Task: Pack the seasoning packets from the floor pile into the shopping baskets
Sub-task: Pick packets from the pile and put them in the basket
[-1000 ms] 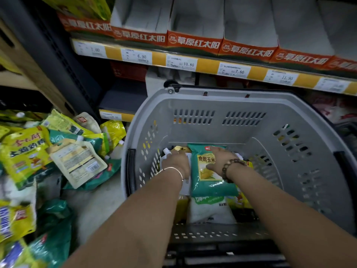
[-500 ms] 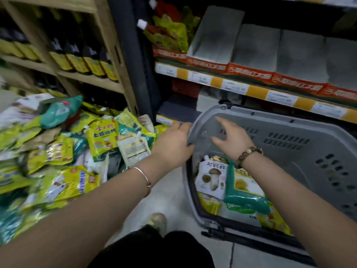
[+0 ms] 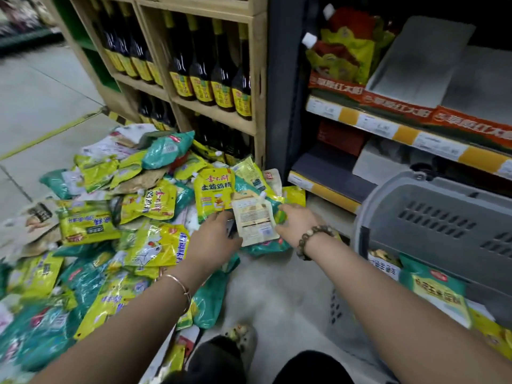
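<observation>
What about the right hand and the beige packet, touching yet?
Cannot tell. The head view shows the right hand reaching the beige packet's right edge with no clear gap, but motion blur hides actual contact.

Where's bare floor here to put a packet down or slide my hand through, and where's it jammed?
Free: the floor strip between the packet pile and the grey basket, from the shoe up to the lower shelf; also the aisle floor beyond the pile, far left. Crowded: the pile itself, and the basket's bottom, layered with packets.
</observation>
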